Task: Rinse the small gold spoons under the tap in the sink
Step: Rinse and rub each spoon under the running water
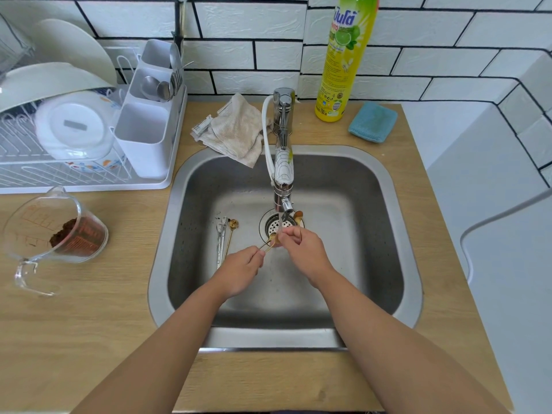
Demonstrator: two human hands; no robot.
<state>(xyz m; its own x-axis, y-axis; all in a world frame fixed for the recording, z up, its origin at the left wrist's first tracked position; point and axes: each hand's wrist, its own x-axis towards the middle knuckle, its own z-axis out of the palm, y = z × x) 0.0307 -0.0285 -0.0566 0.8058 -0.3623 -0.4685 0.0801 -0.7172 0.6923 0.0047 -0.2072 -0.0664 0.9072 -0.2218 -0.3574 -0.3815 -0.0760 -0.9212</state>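
My left hand pinches the thin handles of small gold spoons, holding their bowls under the tap spout above the drain. My right hand has its fingertips on the spoon bowls in the water stream. Another gold spoon lies on the floor of the steel sink, left of the drain, beside silver utensils. A brown-tipped item rests at the drain's right edge.
A glass measuring jug with brown powder lies on the wooden counter at the left. A dish rack with plates and a cutlery holder stands behind it. A cloth, a dish soap bottle and a blue sponge sit behind the sink.
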